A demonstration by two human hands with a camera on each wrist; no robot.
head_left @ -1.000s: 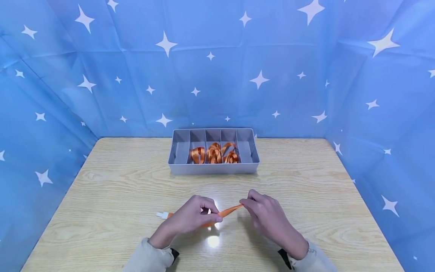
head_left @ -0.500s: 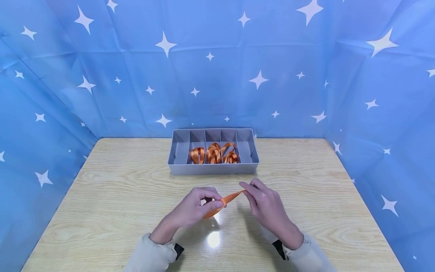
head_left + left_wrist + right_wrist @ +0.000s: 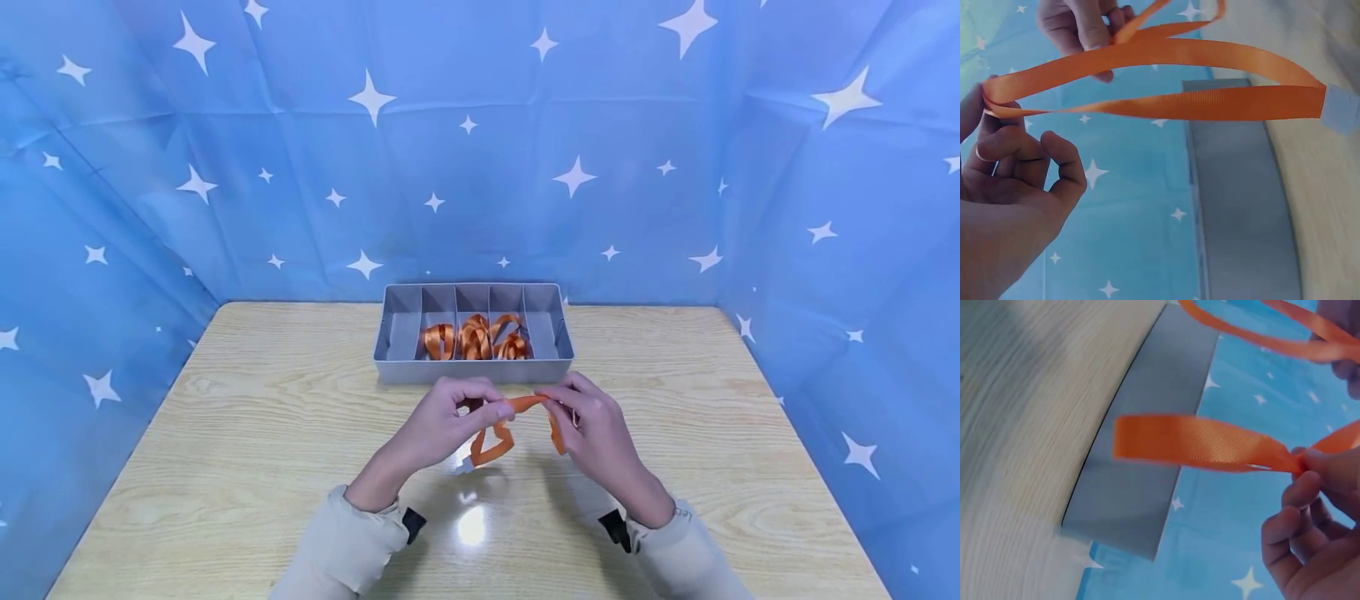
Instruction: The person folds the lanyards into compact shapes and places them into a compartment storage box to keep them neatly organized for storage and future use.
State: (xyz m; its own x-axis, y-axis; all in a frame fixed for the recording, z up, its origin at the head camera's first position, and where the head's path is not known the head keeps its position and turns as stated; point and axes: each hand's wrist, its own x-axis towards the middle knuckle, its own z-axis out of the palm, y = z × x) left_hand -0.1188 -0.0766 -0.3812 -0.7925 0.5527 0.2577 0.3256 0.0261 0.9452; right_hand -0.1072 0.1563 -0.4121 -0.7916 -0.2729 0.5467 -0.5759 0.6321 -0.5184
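Note:
An orange ribbon runs between my two hands, raised above the table just in front of the grey box. My left hand pinches it between thumb and fingertips. From there a long loop of ribbon hangs down, ending in a white tab. My right hand pinches the ribbon to the right of that. In the right wrist view, a shorter folded loop hangs from the right fingertips, bunched and twisted where they hold it.
Against the blue star-patterned curtain stands the grey compartment box. Coiled orange ribbons lie in its three middle compartments; the two end ones show bare floors. The wooden table extends to both sides.
Both hands have moved up and forward, toward the box, carrying the ribbon. The white-tabbed end, lying left of my left hand a second ago, now hangs below it. A loop now shows beneath the right hand.

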